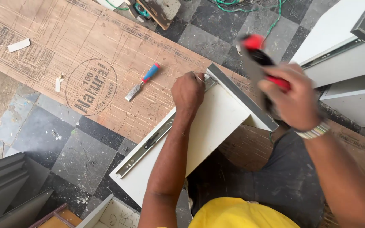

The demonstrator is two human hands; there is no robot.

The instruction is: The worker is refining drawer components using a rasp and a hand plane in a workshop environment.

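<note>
White drawer box [210, 126] lying on its side across the brown plywood sheet [102, 55], right under both hands, with a metal slide rail [148, 145] fixed along the side panel below the left wrist. Left hand [187, 93] closed into a pinch at the drawer's upper corner, fingertips pressed together on something small and thin, too small to tell, right against the rail's far end. Right hand [290, 99] wrapped tight around a red and black hammer [260, 63], raised above the drawer's grey edge, blurred, head end tilted up and away from the knuckles. Beaded band on the right wrist.

Left of the left hand, well apart, a chisel [142, 82] with a blue and red handle flat on the plywood, blade pointing down-left. Further left, small pale wood scraps [19, 45] on the same sheet. Beyond the right hand, more white drawer panels [343, 55] stacked against each other, one with its own rail showing. Above the hammer, green wire [250, 7] looped on the checked floor tiles [85, 156]. Near the left elbow, grey panels [5, 185] leaning together at the picture's lower corner. Yellow shirt [241, 213] and dark trousers close below both forearms.
</note>
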